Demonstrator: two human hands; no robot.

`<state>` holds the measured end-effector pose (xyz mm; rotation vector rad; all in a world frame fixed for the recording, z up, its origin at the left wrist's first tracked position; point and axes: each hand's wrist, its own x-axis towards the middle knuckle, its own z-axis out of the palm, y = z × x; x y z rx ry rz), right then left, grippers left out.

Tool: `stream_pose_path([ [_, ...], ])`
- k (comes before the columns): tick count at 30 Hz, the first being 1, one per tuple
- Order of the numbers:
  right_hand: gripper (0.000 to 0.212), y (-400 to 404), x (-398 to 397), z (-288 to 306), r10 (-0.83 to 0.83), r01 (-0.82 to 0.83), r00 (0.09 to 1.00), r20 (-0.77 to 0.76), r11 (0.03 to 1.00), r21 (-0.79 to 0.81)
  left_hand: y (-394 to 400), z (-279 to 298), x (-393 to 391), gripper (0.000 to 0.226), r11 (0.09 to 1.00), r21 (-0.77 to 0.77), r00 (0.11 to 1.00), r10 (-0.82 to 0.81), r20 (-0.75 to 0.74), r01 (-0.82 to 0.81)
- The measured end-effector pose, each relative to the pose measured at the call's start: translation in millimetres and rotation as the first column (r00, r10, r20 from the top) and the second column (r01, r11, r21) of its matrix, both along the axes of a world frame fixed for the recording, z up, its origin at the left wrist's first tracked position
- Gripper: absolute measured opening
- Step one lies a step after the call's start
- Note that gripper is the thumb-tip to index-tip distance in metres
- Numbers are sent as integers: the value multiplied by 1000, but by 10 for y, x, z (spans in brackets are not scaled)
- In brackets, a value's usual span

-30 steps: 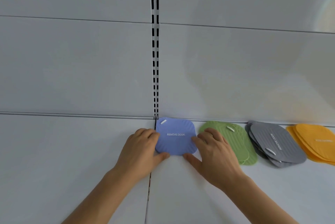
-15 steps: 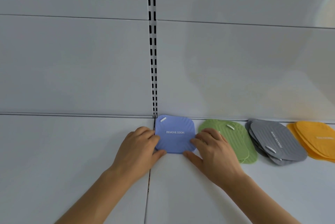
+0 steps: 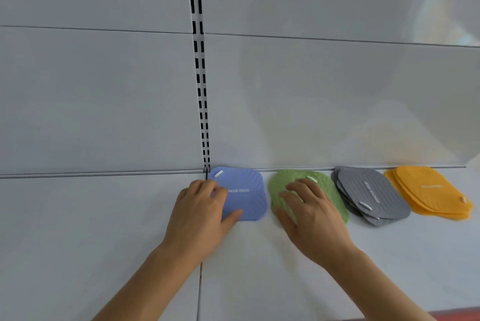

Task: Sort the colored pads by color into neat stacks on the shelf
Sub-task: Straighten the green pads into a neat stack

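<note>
Now that the right hand (image 3: 313,213) has left the blue stack (image 3: 242,192) and spreads flat on the fanned green pads (image 3: 335,200) at three o'clock, squaring them looks next; the left hand (image 3: 201,206) still pinches the blue stack's edge.

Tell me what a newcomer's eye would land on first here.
A row of four colored piles along the back of the white shelf: blue pads, green pads, gray pads and orange pads, left to right. The left hand holds the blue pile; the right hand lies on the green one.
</note>
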<state>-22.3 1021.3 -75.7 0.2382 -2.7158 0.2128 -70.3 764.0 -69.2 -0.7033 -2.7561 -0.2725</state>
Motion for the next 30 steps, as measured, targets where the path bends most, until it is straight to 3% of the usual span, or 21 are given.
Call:
stream_pose_path([
  [5, 45, 562, 16, 113, -226, 224, 960, 167, 974, 34, 608, 40, 41, 40, 997, 38, 995, -69, 76, 66],
  [8, 59, 656, -42, 201, -210, 213, 929, 304, 977, 24, 943, 25, 28, 35, 998, 22, 986, -63, 158, 60],
  [12, 66, 652, -120, 217, -153, 174, 928, 341, 984, -33, 1215, -8, -79, 51, 999, -26, 980, -21, 199, 26],
  [18, 68, 720, -182, 216, -25, 152, 945, 327, 917, -368, 1351, -46, -143, 72, 996, -81, 974, 64, 220, -47],
  [22, 57, 761, -327, 266, -18, 177, 960, 280, 812, -557, 1378, 28, -141, 84, 993, 47, 950, 90, 298, -108],
  [25, 41, 825, -332, 350, 33, 127, 974, 222, 737, -664, 1403, 147, -101, 96, 981, 153, 965, 74, 253, -115],
  [27, 35, 879, -258, 484, 125, 86, 970, 209, 625, -776, 1435, 291, -81, 87, 965, 262, 981, -16, 193, -36],
  [30, 32, 923, -145, 687, 243, -3, 959, 144, 520, -854, 1512, 594, -36, 38, 922, 387, 971, -116, 208, 27],
])
